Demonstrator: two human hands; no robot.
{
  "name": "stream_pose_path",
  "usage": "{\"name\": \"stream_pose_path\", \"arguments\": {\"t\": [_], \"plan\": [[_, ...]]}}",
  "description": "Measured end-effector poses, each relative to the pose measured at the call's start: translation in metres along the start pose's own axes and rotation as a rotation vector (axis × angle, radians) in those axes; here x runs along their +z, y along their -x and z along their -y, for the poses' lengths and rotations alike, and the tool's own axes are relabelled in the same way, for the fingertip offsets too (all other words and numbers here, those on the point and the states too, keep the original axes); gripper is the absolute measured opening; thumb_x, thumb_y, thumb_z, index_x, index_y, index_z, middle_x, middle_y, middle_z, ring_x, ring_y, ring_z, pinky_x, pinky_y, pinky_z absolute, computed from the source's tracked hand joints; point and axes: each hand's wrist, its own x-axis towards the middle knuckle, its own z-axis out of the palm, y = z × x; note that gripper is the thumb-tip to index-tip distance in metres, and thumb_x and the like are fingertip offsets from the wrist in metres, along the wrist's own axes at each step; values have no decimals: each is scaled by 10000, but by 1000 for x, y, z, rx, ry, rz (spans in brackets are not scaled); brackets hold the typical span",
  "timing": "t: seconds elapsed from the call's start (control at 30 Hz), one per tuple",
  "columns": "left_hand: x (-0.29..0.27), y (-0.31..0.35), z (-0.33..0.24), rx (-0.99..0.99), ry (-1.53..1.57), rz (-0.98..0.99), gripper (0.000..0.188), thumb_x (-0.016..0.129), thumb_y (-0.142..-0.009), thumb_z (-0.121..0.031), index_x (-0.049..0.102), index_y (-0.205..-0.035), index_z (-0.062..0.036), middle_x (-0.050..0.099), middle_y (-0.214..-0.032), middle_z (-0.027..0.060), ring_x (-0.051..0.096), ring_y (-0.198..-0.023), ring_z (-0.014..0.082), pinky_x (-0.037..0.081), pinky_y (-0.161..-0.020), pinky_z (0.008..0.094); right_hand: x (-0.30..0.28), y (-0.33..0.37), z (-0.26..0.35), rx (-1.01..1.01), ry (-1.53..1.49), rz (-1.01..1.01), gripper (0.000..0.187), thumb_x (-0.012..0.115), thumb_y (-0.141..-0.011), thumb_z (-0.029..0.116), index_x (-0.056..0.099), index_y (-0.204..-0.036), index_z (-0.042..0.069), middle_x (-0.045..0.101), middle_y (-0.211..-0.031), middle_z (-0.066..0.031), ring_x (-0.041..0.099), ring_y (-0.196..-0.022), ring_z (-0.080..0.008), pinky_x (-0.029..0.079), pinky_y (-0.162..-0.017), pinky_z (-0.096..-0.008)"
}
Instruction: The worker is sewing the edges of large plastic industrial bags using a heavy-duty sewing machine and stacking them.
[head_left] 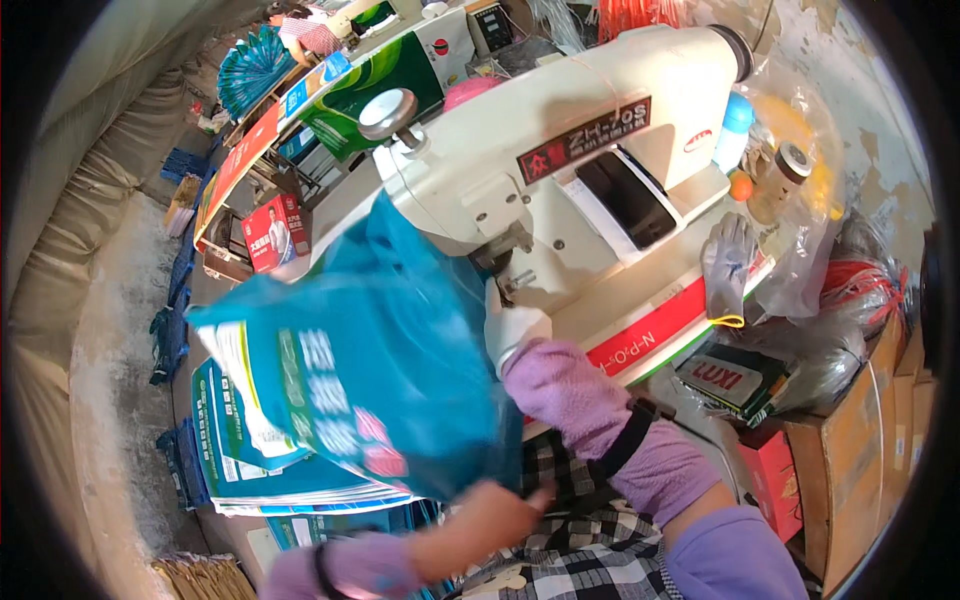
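Note:
A teal printed plastic woven bag (400,330), bulging and blurred by motion, hangs at the front of a cream industrial sewing machine (460,150). Its upper right edge lies by the needle area (505,260). My right hand (516,328), in a white glove, is closed at the bag's right edge just below the needle; its fingertips are partly hidden. Bare and smeared by motion, my left hand (495,522) is at the bag's bottom edge, and its grip is unclear. Beneath the bag lies a stack of similar flat bags (235,440).
On the machine bed rest a white device with a dark screen (628,200) and a grey glove (728,265). A jar (782,180), a blue bottle (735,130) and cardboard boxes (850,450) stand to the right. A red box (275,235) is at left; another person (305,35) works far off.

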Motion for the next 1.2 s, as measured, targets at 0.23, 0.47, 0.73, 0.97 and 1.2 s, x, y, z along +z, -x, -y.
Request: {"name": "stream_pose_path", "arguments": {"t": [0.23,0.47,0.73,0.97,1.2], "plan": [[-187,85,30,801,-179,-1274,555,659,-755,-108,588,-1305,-76,613,-1239,125,571,-1157,326,435,-1022,445,-6,34,-68,141,6,-54,695,471,-925,177,193,-1556,96,717,-769,-139,698,-615,-290,536,-526,-440],[-196,124,364,-427,-124,-1624,409,573,-731,84,695,-1060,-124,699,-763,159,704,-726,255,514,-665,343,-13,90,-61,-172,-179,-291,587,531,-835,117,450,-1412,49,696,-945,-174,674,-911,-310,530,-767,-446],[-85,250,316,-77,-145,-2295,387,565,-789,107,690,-1116,-58,526,-722,-20,502,-654,106,441,-598,264,-78,150,-19,-766,-491,-345,265,695,-862,328,734,-1034,131,623,-1224,-192,524,-1219,-320,298,-1072,-604],[-79,151,112,495,613,-1658,328,566,-809,-72,666,-1111,6,652,-938,99,611,-849,212,497,-808,356,8,213,-19,-330,-1018,83,348,651,-907,310,701,-1073,9,535,-1333,-235,478,-1258,-412,356,-1078,-484],[-100,-122,-5,828,449,-1176,514,634,-891,-101,510,-1390,-69,568,-1331,162,533,-1248,287,346,-1125,433,8,220,-55,-325,-810,75,323,623,-932,310,696,-957,-4,674,-803,-206,657,-796,-385,540,-749,-406]]}}
